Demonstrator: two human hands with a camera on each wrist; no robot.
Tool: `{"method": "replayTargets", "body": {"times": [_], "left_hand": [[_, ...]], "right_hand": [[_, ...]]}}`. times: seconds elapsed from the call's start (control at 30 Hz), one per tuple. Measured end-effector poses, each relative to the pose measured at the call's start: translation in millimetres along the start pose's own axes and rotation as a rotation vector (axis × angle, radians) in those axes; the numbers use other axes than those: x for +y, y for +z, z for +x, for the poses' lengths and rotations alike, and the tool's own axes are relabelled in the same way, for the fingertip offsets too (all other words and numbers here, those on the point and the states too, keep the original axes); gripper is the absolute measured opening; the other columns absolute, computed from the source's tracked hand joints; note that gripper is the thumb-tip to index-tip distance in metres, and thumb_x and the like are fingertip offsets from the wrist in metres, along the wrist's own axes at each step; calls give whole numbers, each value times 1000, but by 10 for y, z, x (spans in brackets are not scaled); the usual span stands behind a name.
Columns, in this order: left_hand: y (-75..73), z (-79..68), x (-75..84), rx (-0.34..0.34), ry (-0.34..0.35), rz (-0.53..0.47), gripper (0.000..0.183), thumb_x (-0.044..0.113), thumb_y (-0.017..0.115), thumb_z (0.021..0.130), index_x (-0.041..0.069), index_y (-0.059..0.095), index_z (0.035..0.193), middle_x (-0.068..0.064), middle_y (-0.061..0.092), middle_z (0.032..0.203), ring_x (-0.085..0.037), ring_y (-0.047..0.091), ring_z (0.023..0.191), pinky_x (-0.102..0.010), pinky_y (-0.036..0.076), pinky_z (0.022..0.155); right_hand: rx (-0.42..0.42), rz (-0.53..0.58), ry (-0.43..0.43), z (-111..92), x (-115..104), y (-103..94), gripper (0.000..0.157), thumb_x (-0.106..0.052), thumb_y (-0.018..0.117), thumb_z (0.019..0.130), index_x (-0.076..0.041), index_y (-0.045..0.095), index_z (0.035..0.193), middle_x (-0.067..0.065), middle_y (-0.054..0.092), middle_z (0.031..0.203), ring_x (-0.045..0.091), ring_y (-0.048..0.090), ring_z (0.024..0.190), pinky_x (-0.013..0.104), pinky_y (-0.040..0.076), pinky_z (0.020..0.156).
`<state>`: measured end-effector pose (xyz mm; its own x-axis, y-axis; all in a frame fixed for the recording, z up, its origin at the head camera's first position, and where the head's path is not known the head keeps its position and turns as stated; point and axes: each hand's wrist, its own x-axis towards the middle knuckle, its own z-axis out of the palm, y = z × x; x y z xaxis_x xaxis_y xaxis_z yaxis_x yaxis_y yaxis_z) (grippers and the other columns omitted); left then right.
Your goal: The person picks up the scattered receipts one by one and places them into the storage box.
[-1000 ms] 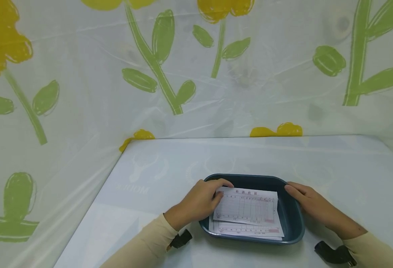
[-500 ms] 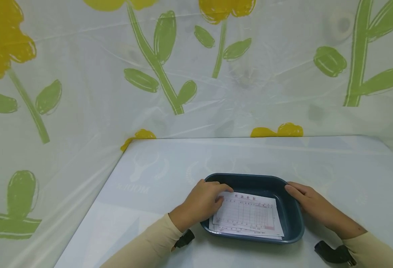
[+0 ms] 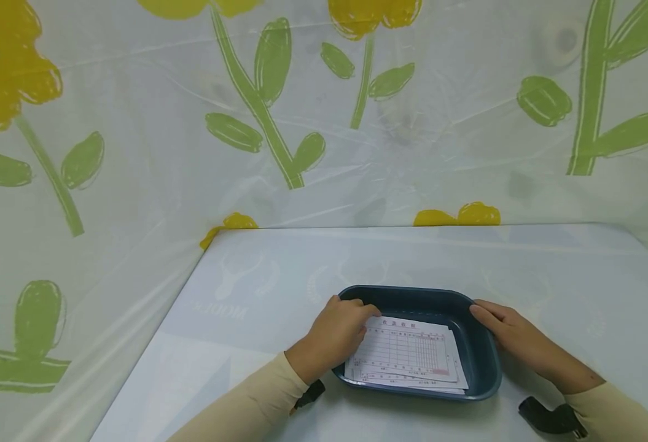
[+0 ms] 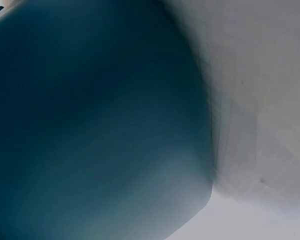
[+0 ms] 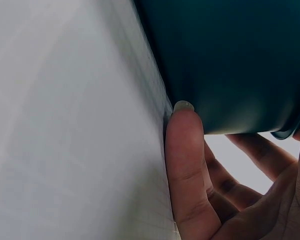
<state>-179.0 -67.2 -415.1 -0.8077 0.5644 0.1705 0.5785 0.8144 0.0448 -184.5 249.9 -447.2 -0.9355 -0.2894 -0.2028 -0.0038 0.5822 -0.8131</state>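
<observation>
A dark blue plastic basin with rounded corners stands on the table, its outer wall filling much of both wrist views. Inside lie white printed receipt slips, loosely stacked and a little fanned. My left hand reaches over the basin's left rim with fingers bent, pinching the left end of the top slip; its fingertips are mostly hidden. At the right end, my right hand grips the basin, thumb over the rim. The right wrist view shows that hand's fingers outside the wall, one low beside the tabletop.
The pale table carries faint printed emblems. Behind it and to the left hangs a white curtain with green stems and yellow flowers. Dark wrist devices sit beneath both forearms.
The top slip has shifted left and settled lower onto the stack. My left wrist has moved slightly right, its fingers drawing in a little. The right hand stays on the basin.
</observation>
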Motion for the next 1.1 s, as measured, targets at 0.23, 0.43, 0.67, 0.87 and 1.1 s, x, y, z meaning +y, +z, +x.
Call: {"method": "replayTargets", "body": {"times": [0.23,0.43,0.67,0.87,1.1], "left_hand": [[38,9,6,-20,12,101,27,10,75,88,21,75,112,3,76,101,-12,72,93,-28,46,70],[68,49,31,-33,13,146,28,12,76,87,20,74,114,2,76,105,-14,72,95,-30,50,74],[72,43,68,-68,-4,194,31,13,77,87,19,73,117,2,76,106,-13,72,97,-33,53,79],[71,62,102,-64,7,225,31,16,78,87,19,73,118,-1,75,107,-14,72,94,-31,53,76],[66,48,39,11,19,28,30,21,75,90,21,71,120,0,68,106,-11,64,88,-25,50,76]], "right_hand": [[-7,14,-12,12,5,11,66,-44,33,108,8,37,149,31,50,144,35,58,119,43,59,83],[3,9,-7,25,14,-18,65,-45,33,108,7,38,149,30,50,144,37,57,119,43,59,83],[-16,50,-17,40,53,13,65,-42,35,109,9,36,149,32,45,147,48,52,129,48,57,88],[2,22,11,13,77,5,65,-43,33,109,7,37,149,30,47,147,43,54,126,49,57,90],[8,20,30,-3,73,10,64,-43,33,109,6,38,149,29,49,146,31,58,117,45,58,85]]}}
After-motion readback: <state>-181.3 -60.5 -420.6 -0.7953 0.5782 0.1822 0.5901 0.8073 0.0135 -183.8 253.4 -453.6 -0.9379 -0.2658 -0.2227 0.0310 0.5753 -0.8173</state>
